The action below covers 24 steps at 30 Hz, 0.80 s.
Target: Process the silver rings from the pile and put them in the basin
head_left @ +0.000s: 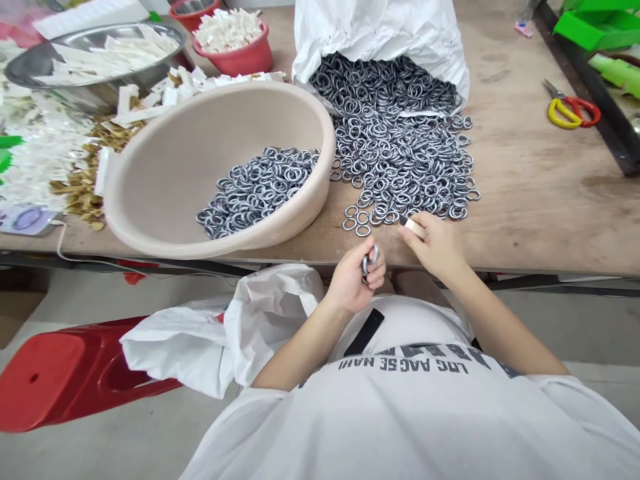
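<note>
My left hand [356, 277] is closed below the table edge, gripping a small stack of metal rings [370, 260]. My right hand [434, 245] rests at the table's front edge, fingers pinched on a small pale block with a dark tip [413, 226], touching the near edge of the ring pile [405, 167]. The loose grey rings spill from an open white bag [380, 33] at the back. A beige basin [165, 173] to the left holds more rings [255, 190] in its right side.
White plastic pieces fill a steel bowl [90, 57] and a red bowl [235, 47] at the back left, with brass bits scattered near them. Scissors [570, 110] lie at the right. A red stool [65, 373] and a white bag [225, 333] sit beside my lap.
</note>
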Available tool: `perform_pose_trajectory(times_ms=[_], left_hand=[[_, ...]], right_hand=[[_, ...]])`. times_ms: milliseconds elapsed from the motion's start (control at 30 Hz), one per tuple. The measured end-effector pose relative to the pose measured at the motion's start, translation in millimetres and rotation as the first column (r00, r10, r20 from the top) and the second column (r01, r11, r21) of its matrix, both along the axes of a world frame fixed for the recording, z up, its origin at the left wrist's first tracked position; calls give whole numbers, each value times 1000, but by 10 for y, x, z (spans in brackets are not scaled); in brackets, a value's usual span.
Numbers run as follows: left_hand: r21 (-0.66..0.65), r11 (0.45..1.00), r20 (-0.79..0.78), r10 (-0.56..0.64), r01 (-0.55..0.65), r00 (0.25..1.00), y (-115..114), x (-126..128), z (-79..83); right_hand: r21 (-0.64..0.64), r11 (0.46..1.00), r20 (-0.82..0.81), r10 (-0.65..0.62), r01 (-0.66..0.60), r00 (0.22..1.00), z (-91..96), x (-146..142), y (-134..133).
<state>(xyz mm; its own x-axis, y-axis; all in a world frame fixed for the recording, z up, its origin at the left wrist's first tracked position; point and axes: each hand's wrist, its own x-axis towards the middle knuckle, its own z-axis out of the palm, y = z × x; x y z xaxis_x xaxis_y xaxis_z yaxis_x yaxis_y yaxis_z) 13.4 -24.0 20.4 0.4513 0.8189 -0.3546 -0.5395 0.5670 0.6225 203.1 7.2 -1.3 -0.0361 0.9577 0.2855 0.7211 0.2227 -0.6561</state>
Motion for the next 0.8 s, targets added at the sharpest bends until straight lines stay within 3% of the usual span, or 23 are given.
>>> perform_pose_trajectory(times_ms=[100, 233, 433, 500, 600, 700, 800], left_hand=[[-20, 997, 41, 75, -75, 996, 107, -120, -13], [5, 986, 9, 165, -165, 986, 193, -217, 28], [15, 976, -9, 216, -215, 976, 284, -246, 70], [32, 979, 6, 203, -203, 979, 332, -227, 64], [78, 982, 9, 174, -174, 985, 416, -144, 43], [123, 983, -20, 136, -133, 990, 487, 9, 9], [208, 974, -109, 115, -90, 987, 522, 175, -37]], right_hand=[[3, 999, 222, 38, -39, 974, 13, -132, 45], [-48, 999, 372, 35, -19, 927, 55, -285, 119], [-56, 998, 363, 10, 11, 932, 18, -284, 196], [8, 1000, 234, -16, 15, 972, -18, -241, 203], [74, 996, -169, -41, 54, 985, -61, -197, 214], [-11, 1000, -618, -4, -4, 786, -76, -215, 208], [-81, 994, -817, -28, -68, 577, -84, -273, 176]])
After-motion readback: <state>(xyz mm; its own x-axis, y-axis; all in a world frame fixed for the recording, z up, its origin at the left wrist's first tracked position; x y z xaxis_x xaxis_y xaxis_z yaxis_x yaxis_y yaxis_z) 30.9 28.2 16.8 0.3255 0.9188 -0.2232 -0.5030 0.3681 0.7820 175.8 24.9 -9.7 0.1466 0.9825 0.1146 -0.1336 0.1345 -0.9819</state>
